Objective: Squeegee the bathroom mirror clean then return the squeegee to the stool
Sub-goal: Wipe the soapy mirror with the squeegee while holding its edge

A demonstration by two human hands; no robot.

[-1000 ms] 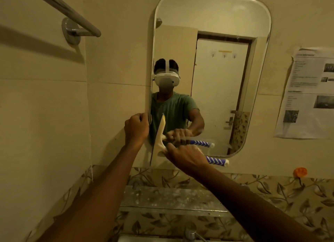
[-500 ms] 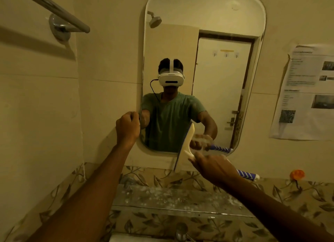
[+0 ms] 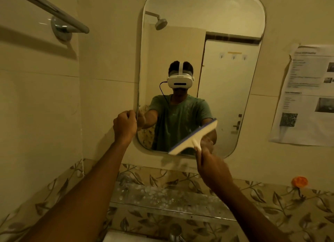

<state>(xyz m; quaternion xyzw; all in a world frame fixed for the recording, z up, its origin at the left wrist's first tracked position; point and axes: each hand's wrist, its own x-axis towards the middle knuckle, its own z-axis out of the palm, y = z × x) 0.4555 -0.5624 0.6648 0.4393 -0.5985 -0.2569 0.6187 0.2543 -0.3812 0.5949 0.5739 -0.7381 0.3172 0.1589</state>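
Sweeping squeegee (image 3: pixel 193 138) rightward along mirror (image 3: pixel 226 34) bottom edge; blade now tilting at lower right. Right hand (image 3: pixel 213 169) gripping handle. Left hand (image 3: pixel 124 124) fisted at mirror's left edge. Lower strip nearing done; stool unseen.

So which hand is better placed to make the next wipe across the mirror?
The right hand. It already grips the squeegee, whose blade lies against the lower part of the mirror. The left hand is a closed fist at the mirror's left edge, with no tool.
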